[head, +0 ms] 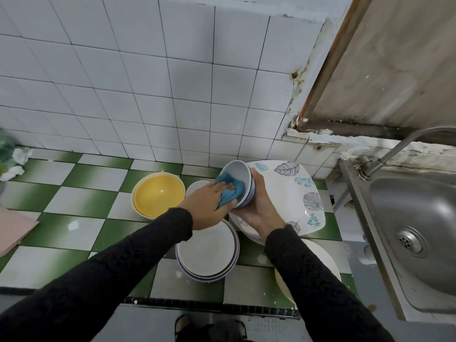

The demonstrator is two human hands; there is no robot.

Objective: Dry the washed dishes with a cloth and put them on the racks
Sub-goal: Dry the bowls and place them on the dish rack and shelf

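My right hand [259, 208] grips a small white bowl with a blue rim band [238, 175], tipped so its mouth faces left. My left hand [208, 202] holds a blue cloth [229, 191] and presses it into the bowl's inside. Both are held above the green and white checked counter [74, 206]. Below them lie a stack of white plates [207, 250], a yellow bowl [159, 195] and a square leaf-patterned plate [293, 191]. No rack is in view.
A steel sink [417, 233] with a tap [394, 150] stands at the right. A white tiled wall [148, 95] rises behind the counter. Another pale plate [325, 255] lies under my right forearm. Crumpled paper [19, 156] sits at the far left.
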